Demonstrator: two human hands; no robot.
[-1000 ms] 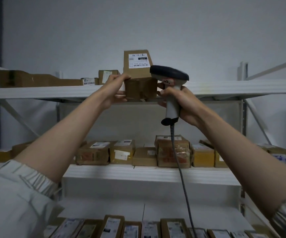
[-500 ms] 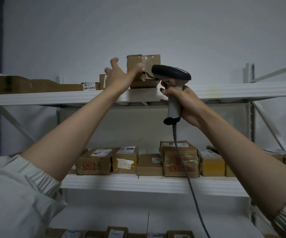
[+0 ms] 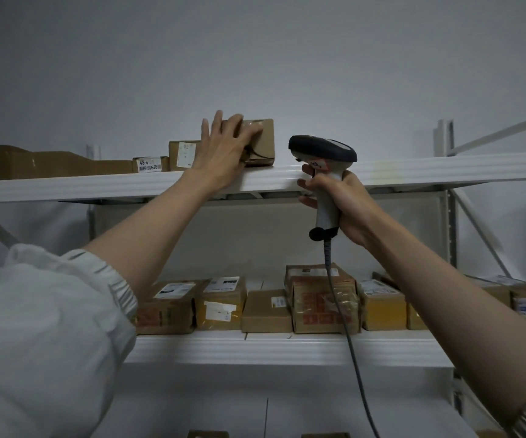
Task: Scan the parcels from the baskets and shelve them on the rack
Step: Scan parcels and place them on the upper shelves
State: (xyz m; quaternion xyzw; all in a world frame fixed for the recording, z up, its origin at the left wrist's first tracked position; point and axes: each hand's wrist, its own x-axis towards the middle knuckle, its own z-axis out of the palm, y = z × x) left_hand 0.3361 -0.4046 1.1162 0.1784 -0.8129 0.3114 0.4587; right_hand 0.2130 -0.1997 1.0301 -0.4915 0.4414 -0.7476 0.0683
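A small brown cardboard parcel lies on the top shelf of the white rack. My left hand is raised to it, straight fingers pressed flat against its front and left side. My right hand grips the grey handle of a black-headed barcode scanner just right of the parcel, in front of the shelf edge. The scanner's cable hangs down past the lower shelf.
More parcels line the top shelf to the left, among them a labelled box and a long flat carton. Several parcels stand in a row on the middle shelf. A diagonal brace crosses on the right.
The parcel went from being held upright at the shelf edge to lying flat on the top shelf. My left hand opened and now pushes it back. The scanner hand stayed about level.
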